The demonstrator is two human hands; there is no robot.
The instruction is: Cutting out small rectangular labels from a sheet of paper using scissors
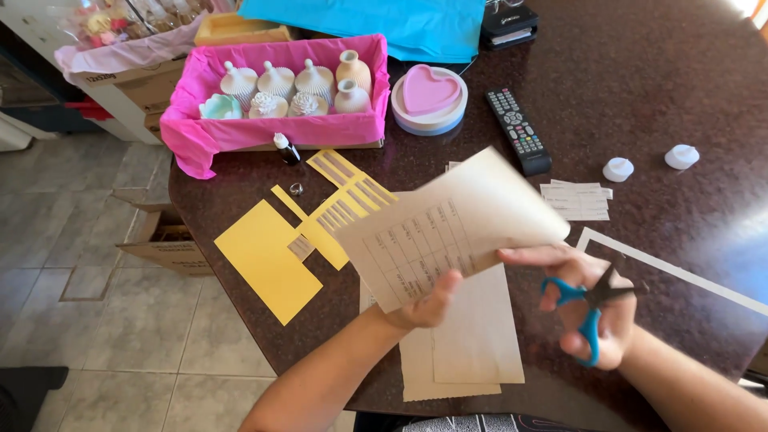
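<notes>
My left hand (432, 302) pinches the lower edge of a tan paper sheet (448, 228) printed with a grid of labels and holds it tilted above the dark round table (640, 96). My right hand (596, 308) grips blue-handled scissors (590, 304), blades pointing right, and its fingertips touch the sheet's right lower edge. More tan sheets (472, 336) lie flat under the hands. Yellow paper pieces (268, 260) with cut label strips (348, 200) lie to the left.
A pink-lined box (192, 132) of small ceramic vases stands at the back left. A pink heart mould (430, 96), a remote control (518, 130), two white tea lights (618, 169), cut labels (576, 200), a small bottle (285, 149) and a cardboard box on the floor (164, 240).
</notes>
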